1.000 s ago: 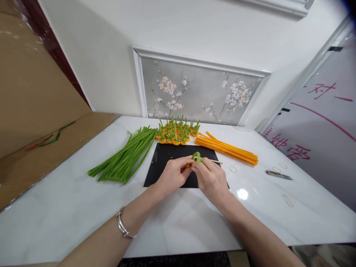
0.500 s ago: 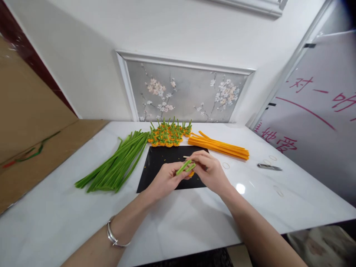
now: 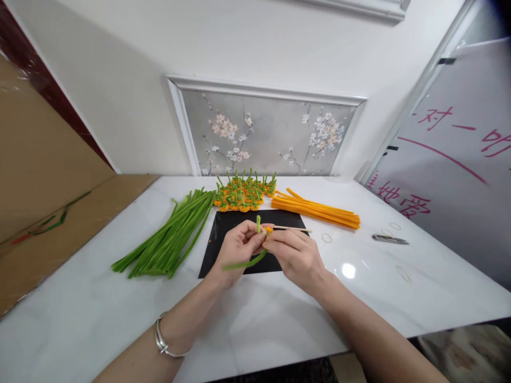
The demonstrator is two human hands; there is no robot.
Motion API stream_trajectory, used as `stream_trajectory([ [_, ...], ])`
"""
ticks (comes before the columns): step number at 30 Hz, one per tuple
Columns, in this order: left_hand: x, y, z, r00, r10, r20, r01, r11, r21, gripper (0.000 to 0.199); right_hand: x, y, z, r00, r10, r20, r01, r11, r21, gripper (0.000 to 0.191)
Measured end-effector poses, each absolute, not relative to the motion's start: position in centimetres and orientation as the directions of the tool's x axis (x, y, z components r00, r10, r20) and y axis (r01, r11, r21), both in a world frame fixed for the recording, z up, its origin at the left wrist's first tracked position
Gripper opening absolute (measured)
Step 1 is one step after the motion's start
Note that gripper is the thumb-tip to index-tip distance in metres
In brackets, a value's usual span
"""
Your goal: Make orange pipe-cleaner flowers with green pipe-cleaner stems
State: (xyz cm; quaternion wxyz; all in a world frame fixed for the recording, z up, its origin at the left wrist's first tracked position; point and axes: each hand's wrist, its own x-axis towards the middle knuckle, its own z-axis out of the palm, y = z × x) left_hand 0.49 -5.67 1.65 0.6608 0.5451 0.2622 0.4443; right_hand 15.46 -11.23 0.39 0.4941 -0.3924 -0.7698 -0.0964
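Observation:
My left hand [image 3: 235,249] and my right hand [image 3: 297,258] meet over the black mat, fingertips pinched together. Between them is a green pipe cleaner [image 3: 249,263], one end pointing up and the other curving down to the left. A small orange pipe-cleaner flower [image 3: 268,230] shows between the fingertips, mostly hidden by them. Just beyond my right fingers a thin wooden stick [image 3: 293,229] extends rightward; whether it is held or lies on the mat, I cannot tell.
Loose green pipe cleaners [image 3: 167,239] lie at left, orange ones [image 3: 317,210] at right. Behind the black mat [image 3: 215,234] stand several orange flowers with green stems [image 3: 243,194]. Metal snips [image 3: 390,239] and rubber bands [image 3: 326,238] are at right; cardboard [image 3: 80,213] borders the left.
The green pipe cleaner has turned, its long end now hanging down-left and a short end standing up. The orange flower has risen between my fingertips. More of the wooden stick shows.

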Motion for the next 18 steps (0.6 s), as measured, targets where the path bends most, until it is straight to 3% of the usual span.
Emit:
stream_trajectory([
  [4, 0.23, -5.75, 2.14, 0.464, 0.868, 0.177, -0.364, 0.005, 0.931, 0.020, 15.98, -10.95, 0.46, 0.125, 0.671, 0.731, 0.524, 0.581, -0.623, 0.019],
  [6, 0.17, -5.83, 2.16, 0.453, 0.864, 0.219, -0.377, -0.037, 0.926, 0.018, 15.92, -10.92, 0.54, 0.175, 0.741, 0.648, 0.437, 0.532, -0.726, 0.018],
  [14, 0.17, -5.83, 1.39, 0.461, 0.800, 0.385, -0.326, -0.251, 0.911, 0.008, 15.07, -11.41, 1.22, 0.070, 0.779, 0.623, 0.496, 0.515, -0.699, 0.015],
  [18, -0.14, -5.67, 1.69, 0.512, 0.760, 0.401, -0.284, -0.291, 0.914, 0.007, 15.17, -11.32, 1.34, 0.047, 0.868, 0.494, 0.338, 0.452, -0.826, 0.022],
])
